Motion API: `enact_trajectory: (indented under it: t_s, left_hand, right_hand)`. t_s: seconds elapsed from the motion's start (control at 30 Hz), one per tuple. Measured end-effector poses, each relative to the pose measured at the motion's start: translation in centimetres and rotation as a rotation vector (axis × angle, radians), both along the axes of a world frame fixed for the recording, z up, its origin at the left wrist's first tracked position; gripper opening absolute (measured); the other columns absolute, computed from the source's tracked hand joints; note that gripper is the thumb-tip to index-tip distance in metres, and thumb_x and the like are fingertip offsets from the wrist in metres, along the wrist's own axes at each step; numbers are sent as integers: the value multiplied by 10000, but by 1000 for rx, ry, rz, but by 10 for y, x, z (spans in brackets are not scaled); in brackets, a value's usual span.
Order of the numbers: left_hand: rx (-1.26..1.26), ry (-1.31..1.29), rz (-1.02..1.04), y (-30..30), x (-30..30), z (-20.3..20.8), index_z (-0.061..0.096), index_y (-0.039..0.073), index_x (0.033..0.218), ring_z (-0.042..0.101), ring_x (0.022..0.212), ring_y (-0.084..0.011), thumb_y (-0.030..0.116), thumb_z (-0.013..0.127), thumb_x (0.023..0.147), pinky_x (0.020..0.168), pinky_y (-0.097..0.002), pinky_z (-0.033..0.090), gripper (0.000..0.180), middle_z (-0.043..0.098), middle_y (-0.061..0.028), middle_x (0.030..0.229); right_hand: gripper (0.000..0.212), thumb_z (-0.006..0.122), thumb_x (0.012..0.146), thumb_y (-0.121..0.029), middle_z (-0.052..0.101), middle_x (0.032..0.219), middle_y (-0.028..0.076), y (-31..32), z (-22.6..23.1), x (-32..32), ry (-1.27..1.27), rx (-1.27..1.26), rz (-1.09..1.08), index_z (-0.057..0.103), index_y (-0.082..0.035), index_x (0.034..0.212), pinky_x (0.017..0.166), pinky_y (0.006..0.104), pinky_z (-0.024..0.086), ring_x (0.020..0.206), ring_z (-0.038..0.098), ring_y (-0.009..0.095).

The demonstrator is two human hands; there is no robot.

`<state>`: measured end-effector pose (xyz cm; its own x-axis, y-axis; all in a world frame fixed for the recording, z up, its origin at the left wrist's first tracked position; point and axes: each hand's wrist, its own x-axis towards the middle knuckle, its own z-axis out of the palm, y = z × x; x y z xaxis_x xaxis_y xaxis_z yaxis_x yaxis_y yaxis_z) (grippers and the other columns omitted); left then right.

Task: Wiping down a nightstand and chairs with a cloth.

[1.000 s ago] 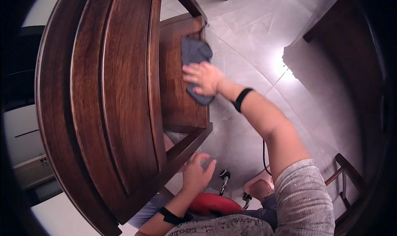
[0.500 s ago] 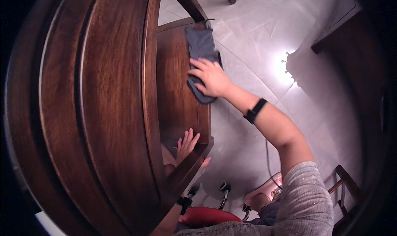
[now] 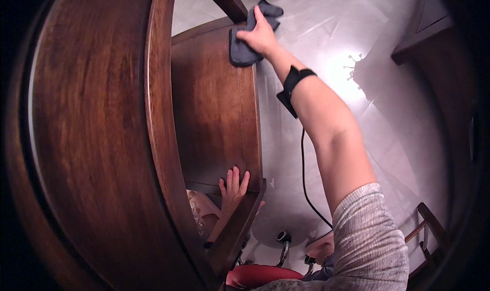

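Note:
A dark brown wooden chair takes up the left side, with its seat (image 3: 209, 107) bare along the middle. At the seat's far right corner, by the far armrest post (image 3: 224, 0), my right hand (image 3: 259, 37) holds a dark grey cloth (image 3: 242, 53). Part of the cloth sticks up past the fingers and hangs over the seat's edge, a small loop at its end. My left hand (image 3: 234, 186) lies with fingers spread on the near end of the seat, its arm reaching in behind the near armrest (image 3: 237, 224). A black strap (image 3: 293, 84) circles my right forearm.
The wide curved slats of the backrest (image 3: 92, 138) fill the left. A black cable (image 3: 304, 178) hangs below my right forearm. Near my legs are a red seat (image 3: 263, 274) and a caster wheel (image 3: 284, 237). Dark wooden furniture (image 3: 423, 41) stands to the right on the shiny tiled floor (image 3: 301, 51).
My right hand has slid the cloth away from me to the seat's far corner, and the cloth has bunched up. The view has shifted; my left hand stays on the near end of the seat.

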<state>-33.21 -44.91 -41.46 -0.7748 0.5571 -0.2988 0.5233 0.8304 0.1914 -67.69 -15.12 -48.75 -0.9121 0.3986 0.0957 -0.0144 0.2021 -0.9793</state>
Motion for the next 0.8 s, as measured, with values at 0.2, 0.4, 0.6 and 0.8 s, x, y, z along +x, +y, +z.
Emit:
enact_trajectory:
  t_s: [0.2,0.4,0.6,0.8]
  left_hand:
    - [23,18,-1,-12,6,-22,331,61,1460,232,1411,-409,678,620,700,1099,-630,111,1020,238,-265,1524]
    - [35,-137,30,-10,2,-4,268,-15,1459,159,1404,-497,595,653,759,1060,-704,97,1005,167,-348,1502]
    - [16,-50,1,-2,-2,-4,287,62,1468,233,1394,-437,614,638,735,1056,-669,172,983,231,-278,1509]
    - [61,-15,3,-4,3,-9,318,57,1455,242,1392,-430,600,653,723,1061,-663,167,971,233,-279,1507]
  right_hand:
    - [688,639,842,-287,484,1412,182,8,-32,19,-138,-224,116,416,50,1398,1040,281,374,1274,476,210]
    - [378,637,762,-286,706,974,193,13,-15,83,-425,-82,62,706,-21,1022,862,363,511,922,681,282]
    - [541,603,847,-278,547,1265,199,4,26,-7,89,-430,-88,495,1,1299,986,360,423,1133,554,274]
    - [624,584,817,-222,469,1354,249,-6,25,-13,-148,124,-46,411,-23,1384,1066,431,369,1259,450,402]
